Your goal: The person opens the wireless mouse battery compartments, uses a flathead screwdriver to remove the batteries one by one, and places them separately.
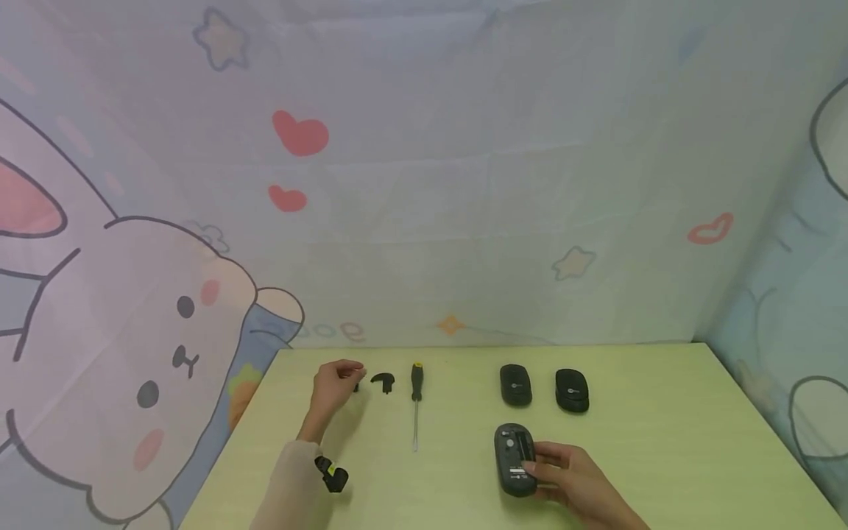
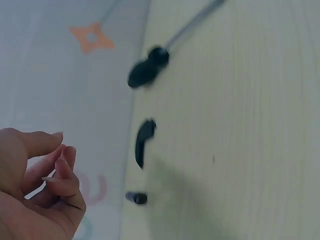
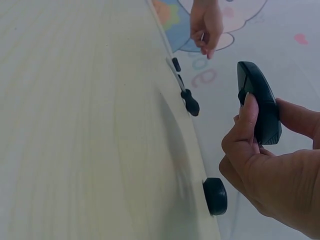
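Note:
In the head view, my right hand (image 1: 576, 478) grips a dark computer mouse (image 1: 514, 460) with its label side up and the thumb on that face. A long dark slot shows in this underside. The right wrist view shows the same mouse (image 3: 260, 105) edge-on, between thumb and fingers. My left hand (image 1: 336, 384) hovers at the table's far left, fingers loosely bent, thumb tip near the fingertips. Nothing is visible between them. Close by lies a small dark cylinder (image 2: 136, 197), mostly hidden behind the hand in the head view. A curved black piece (image 1: 383, 380) lies to its right.
A screwdriver (image 1: 417, 397) lies right of the curved piece, handle toward the back. Two black mice, one on the left (image 1: 515, 384) and one on the right (image 1: 572, 390), rest behind the held mouse. A printed cloth (image 1: 430, 243) hangs along the table's (image 1: 457, 419) back edge.

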Motion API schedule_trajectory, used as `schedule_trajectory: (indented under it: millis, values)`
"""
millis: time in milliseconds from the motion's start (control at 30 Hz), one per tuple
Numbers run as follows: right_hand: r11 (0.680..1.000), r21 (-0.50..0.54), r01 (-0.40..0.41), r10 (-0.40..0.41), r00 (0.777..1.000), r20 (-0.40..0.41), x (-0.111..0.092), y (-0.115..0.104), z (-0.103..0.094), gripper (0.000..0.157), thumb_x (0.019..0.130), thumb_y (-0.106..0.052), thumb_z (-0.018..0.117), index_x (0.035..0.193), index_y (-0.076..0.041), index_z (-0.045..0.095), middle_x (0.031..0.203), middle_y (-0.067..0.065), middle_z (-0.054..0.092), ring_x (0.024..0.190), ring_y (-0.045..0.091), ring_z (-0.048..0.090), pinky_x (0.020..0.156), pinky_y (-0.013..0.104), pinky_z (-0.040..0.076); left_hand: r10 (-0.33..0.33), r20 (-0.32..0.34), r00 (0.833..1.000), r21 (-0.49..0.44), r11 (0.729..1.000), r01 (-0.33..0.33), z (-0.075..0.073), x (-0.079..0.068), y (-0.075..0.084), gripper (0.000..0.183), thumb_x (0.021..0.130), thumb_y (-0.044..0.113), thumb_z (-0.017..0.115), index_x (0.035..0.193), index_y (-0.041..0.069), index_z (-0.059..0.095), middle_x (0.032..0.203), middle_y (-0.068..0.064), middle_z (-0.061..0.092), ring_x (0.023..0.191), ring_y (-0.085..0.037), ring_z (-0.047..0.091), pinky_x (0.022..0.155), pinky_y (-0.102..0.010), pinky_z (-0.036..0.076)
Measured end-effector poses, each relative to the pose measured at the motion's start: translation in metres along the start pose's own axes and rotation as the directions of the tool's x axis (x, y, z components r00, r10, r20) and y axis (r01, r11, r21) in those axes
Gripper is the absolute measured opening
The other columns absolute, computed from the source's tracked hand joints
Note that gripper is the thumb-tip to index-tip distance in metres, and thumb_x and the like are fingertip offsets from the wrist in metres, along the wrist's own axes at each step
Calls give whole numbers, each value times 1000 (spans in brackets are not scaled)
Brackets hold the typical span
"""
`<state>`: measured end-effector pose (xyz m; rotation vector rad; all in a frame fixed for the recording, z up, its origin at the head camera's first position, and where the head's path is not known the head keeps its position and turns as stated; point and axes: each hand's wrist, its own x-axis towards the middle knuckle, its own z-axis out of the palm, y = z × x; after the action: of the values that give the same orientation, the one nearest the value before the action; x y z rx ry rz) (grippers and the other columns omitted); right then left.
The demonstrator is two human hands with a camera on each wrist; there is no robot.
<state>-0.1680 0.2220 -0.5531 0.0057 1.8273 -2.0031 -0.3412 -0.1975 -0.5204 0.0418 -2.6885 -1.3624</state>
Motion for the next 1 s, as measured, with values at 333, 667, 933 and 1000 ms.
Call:
schedule_trajectory:
  millis: [333, 667, 933, 1000]
  values:
    - [1000, 9, 7, -7, 1000, 13, 1, 0, 5, 77, 102, -22, 71, 152, 21, 32, 137, 20, 65, 110, 17, 69, 94, 38, 64, -10, 164, 986, -250, 967, 51, 17, -66, 36, 26, 102, 21, 71, 120, 4, 77, 106, -14, 76, 88, -21, 65, 72, -28, 56]
    - [1000, 15, 17, -18, 999, 45, 4, -1, 16, 75, 102, -23, 71, 153, 19, 35, 138, 18, 64, 111, 17, 68, 96, 38, 64, 57, 350, 935, -392, 916, 91, 65, -135, 67, 34, 104, 25, 67, 126, -1, 70, 117, -19, 73, 94, -13, 70, 82, -27, 65]
    - [1000, 5, 17, -17, 999, 29, 7, -5, 22, 76, 100, -24, 73, 153, 17, 37, 123, 11, 69, 105, 17, 69, 92, 37, 65, 33, 521, 853, -450, 860, 242, 104, -162, 81, 39, 103, 26, 69, 129, -3, 68, 116, -16, 78, 100, -22, 77, 89, -36, 67]
    - [1000, -3, 20, -20, 999, 31, 8, -5, 23, 74, 100, -25, 73, 152, 16, 39, 122, 10, 70, 104, 17, 70, 92, 37, 65, 30, 526, 850, -466, 846, 259, 114, -167, 82, 38, 103, 25, 69, 128, -3, 69, 113, -15, 79, 101, -25, 79, 88, -37, 67]
